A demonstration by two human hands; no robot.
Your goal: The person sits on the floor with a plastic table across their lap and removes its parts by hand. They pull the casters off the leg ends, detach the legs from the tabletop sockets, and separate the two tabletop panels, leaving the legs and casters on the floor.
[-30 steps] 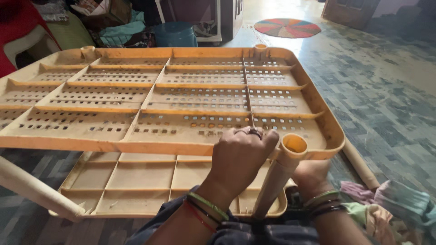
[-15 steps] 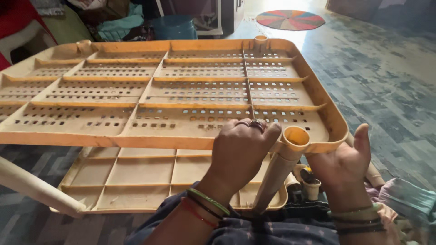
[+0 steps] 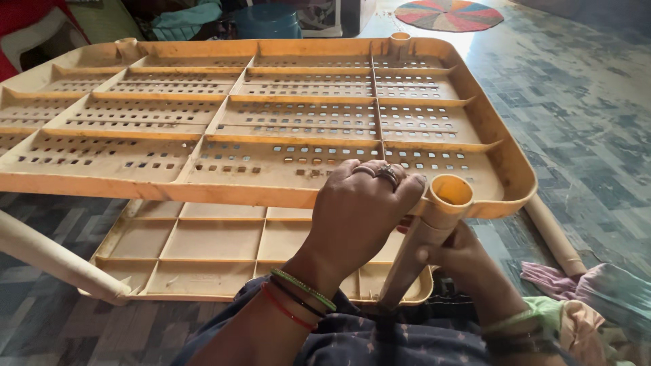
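Observation:
A large yellowish perforated plastic shelf tray (image 3: 203,188) with ribbed compartments lies tilted in front of me. My left hand (image 3: 363,203), with rings and bangles, grips its near rim beside the round corner socket (image 3: 451,193). A cream plastic tube leg (image 3: 410,261) runs down from that socket. My right hand (image 3: 454,261) is wrapped around this tube just under the tray's corner. A second, similar shelf tray (image 3: 203,251) lies flat on the floor below.
Another cream tube (image 3: 54,261) slants at the lower left, and one more tube (image 3: 553,234) lies on the patterned floor at right. Crumpled cloths (image 3: 583,298) sit by my right arm. A round colourful rug (image 3: 447,13), a blue tub (image 3: 268,20) and a red chair (image 3: 27,27) are beyond.
My right hand, open beside the tray's corner half a second ago, has moved in under the corner and closed around the tube leg. My left hand stays on the rim.

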